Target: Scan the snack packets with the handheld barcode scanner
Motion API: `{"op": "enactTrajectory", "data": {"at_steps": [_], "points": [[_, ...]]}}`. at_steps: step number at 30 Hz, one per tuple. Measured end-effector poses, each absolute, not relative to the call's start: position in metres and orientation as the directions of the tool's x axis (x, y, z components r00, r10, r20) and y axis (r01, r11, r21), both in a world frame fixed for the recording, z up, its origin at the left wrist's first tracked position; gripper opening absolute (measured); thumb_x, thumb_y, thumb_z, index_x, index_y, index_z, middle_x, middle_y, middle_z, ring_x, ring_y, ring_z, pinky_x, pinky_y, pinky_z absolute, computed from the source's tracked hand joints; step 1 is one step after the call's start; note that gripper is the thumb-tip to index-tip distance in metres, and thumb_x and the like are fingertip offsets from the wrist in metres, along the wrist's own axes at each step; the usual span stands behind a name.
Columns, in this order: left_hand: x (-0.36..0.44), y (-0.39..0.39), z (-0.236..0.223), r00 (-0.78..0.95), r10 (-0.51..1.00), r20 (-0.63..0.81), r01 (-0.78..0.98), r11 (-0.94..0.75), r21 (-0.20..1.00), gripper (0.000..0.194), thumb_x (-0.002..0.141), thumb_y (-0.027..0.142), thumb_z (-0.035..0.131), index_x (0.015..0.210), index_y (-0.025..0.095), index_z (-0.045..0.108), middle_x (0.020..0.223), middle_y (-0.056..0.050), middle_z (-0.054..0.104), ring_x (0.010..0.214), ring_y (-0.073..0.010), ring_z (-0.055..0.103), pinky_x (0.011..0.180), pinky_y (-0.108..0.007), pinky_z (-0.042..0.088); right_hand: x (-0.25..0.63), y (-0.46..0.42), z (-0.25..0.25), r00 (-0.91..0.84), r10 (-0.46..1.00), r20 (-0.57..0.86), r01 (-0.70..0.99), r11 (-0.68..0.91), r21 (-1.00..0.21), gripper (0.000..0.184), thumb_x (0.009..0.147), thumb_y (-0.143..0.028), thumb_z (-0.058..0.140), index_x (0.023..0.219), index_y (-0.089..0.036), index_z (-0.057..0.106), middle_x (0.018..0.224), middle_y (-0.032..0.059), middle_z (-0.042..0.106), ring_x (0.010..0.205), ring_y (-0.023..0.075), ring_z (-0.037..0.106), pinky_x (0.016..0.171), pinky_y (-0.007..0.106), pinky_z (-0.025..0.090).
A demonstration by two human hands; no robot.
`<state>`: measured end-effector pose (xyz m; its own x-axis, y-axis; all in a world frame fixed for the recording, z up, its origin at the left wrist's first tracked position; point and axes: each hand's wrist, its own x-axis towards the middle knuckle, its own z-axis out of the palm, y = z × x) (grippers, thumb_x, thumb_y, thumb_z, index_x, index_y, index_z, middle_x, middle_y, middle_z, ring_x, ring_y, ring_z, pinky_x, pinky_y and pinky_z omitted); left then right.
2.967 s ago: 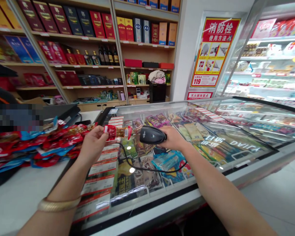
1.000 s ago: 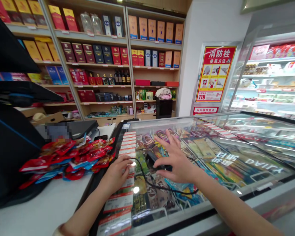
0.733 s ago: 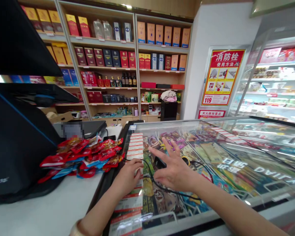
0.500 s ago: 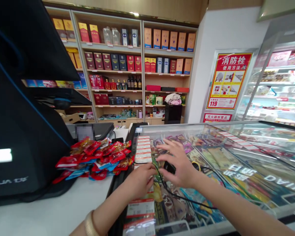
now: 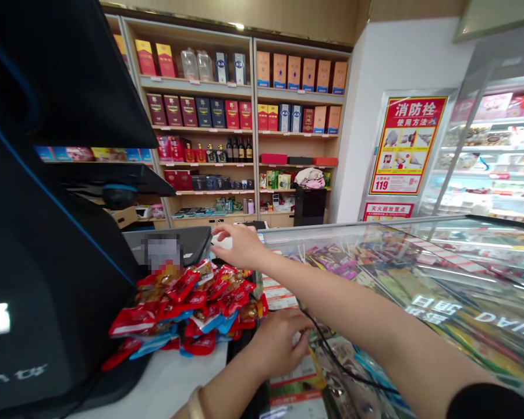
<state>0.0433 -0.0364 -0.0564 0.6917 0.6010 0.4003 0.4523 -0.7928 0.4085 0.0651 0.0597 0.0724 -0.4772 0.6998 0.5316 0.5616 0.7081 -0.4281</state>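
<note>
My left hand (image 5: 283,343) rests over the glass top of the display freezer, its fingers curled and pressed together round a thin black cable (image 5: 332,352). The cable runs from these fingers to the lower right, passing under my right forearm. My right hand (image 5: 240,245) reaches across to the back left, thumb and fingers apart, beside a flat dark device (image 5: 196,238) and above the pile of snack packets. Nothing shows in its fingers. The red and blue snack packets (image 5: 192,302) lie heaped on the white counter, left of both hands.
A large black checkout terminal (image 5: 61,279) stands on the left. Printed price labels (image 5: 279,291) line the left side of the freezer glass (image 5: 445,250). Behind are shelves (image 5: 201,87) of boxes and bottles, a red fire notice (image 5: 408,145) and a lit glass cabinet (image 5: 498,151).
My right hand has left the black object on the glass and swung to the far left. My left hand stays low by the cable. The view has shifted slightly left.
</note>
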Motion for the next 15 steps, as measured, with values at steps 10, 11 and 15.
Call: {"op": "enactTrajectory", "data": {"at_steps": [10,11,15], "points": [[0.041,-0.04,-0.063,0.636,0.675,0.374,0.345,-0.682,0.645,0.023,0.082,0.019,0.058,0.099,0.022,0.073,0.096,-0.008,0.076,0.094,-0.0258,0.068,0.091,-0.036,0.053,-0.04,0.105,0.074,-0.614,0.675,0.409,0.6,0.736,-0.313,0.049,0.087,-0.051,0.067,0.129,-0.029,0.057,0.108,0.0018,0.076,0.114,0.0285,0.065,0.105,0.049,0.04],[0.042,-0.041,-0.063,0.641,0.672,0.37,0.341,-0.682,0.647,0.023,0.081,0.019,0.059,0.099,0.022,0.073,0.095,-0.008,0.076,0.092,-0.0259,0.068,0.091,-0.036,0.053,-0.044,0.108,0.073,-0.621,0.667,0.411,0.601,0.742,-0.297,0.045,0.089,-0.051,0.065,0.127,-0.029,0.059,0.109,0.0025,0.076,0.113,0.0285,0.066,0.105,0.05,0.04],[0.042,-0.043,-0.063,0.637,0.669,0.382,0.344,-0.691,0.636,0.024,0.081,0.019,0.059,0.1,0.022,0.073,0.095,-0.008,0.075,0.09,-0.0252,0.068,0.09,-0.036,0.054,-0.049,0.11,0.074,-0.627,0.656,0.42,0.6,0.751,-0.276,0.037,0.094,-0.052,0.057,0.122,-0.029,0.064,0.11,0.0037,0.076,0.11,0.0272,0.067,0.105,0.049,0.041]]}}
